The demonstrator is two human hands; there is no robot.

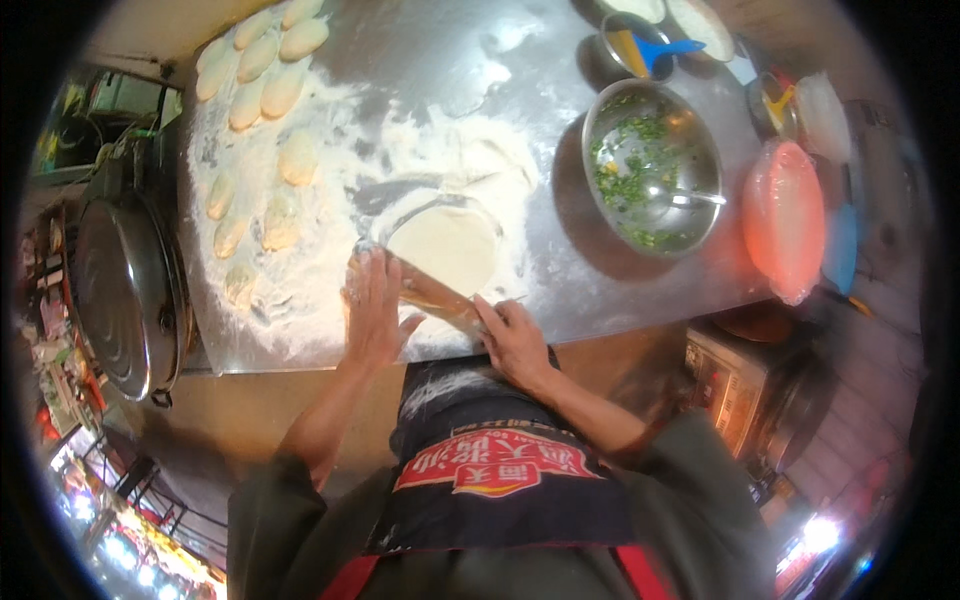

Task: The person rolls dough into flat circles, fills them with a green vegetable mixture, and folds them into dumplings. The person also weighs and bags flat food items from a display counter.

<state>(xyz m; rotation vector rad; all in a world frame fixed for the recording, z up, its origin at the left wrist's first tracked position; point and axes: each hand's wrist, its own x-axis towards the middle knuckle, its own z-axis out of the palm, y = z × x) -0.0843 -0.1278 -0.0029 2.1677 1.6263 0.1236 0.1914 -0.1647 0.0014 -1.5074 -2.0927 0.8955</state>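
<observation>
A round, flat sheet of dough (pixel 446 244) lies on the floured metal table. Across its near edge runs a wooden rolling pin (pixel 435 291), slanting down to the right. My left hand (pixel 375 300) lies flat over the pin's left end, fingers pointing away from me. At the right end, my right hand (pixel 514 334) has its fingers bent around the pin near the table's front edge. Several oval dough pieces (pixel 281 94) rest in the flour at the far left. Smaller dough pieces (pixel 281 223), some greenish, sit nearer on the left.
A steel bowl (pixel 652 169) with chopped greens and a spoon stands right of the dough. Beyond it, a blue-handled brush (pixel 667 49) rests in a smaller bowl. A plastic-covered pink container (pixel 784 217) stands at the right edge. A large round pan (pixel 112 296) is left of the table.
</observation>
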